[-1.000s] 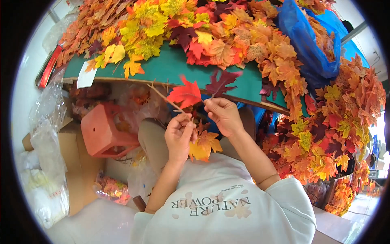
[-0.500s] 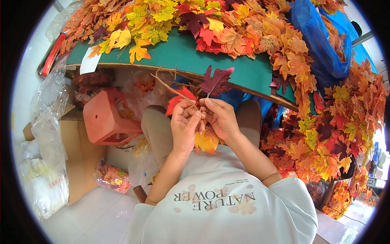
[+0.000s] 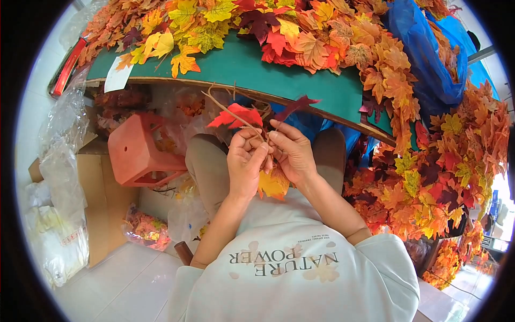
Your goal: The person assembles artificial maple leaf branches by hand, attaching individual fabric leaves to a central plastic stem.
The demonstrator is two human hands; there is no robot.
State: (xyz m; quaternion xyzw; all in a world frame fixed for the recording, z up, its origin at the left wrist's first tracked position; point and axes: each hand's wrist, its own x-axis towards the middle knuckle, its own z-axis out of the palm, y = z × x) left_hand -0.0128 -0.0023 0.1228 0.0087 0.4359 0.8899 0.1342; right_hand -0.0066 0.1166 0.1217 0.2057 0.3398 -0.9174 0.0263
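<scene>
Brown twig [image 3: 219,104], prob. light and stiff, clamped in L hand [image 3: 244,167] near table [image 3: 225,67]. Maroon leaf [image 3: 295,108], prob. thin and soft; R hand [image 3: 295,156] grip pinched at its base; best held by stalk.

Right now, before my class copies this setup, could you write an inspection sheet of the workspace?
Surface: green tabletop, leaf heap along its far side.
Job's things: brown stem, red leaf, purple leaf, orange-yellow leaf.
Clutter: clear plastic, cardboard box, stool.
Hands: left hand pinches brown stem; right hand seems to pinch purple leaf's base.
Cables: thin dark line on the right floor, perhaps a cable.
Surroundings: blue bag, pale tiled floor.
</scene>
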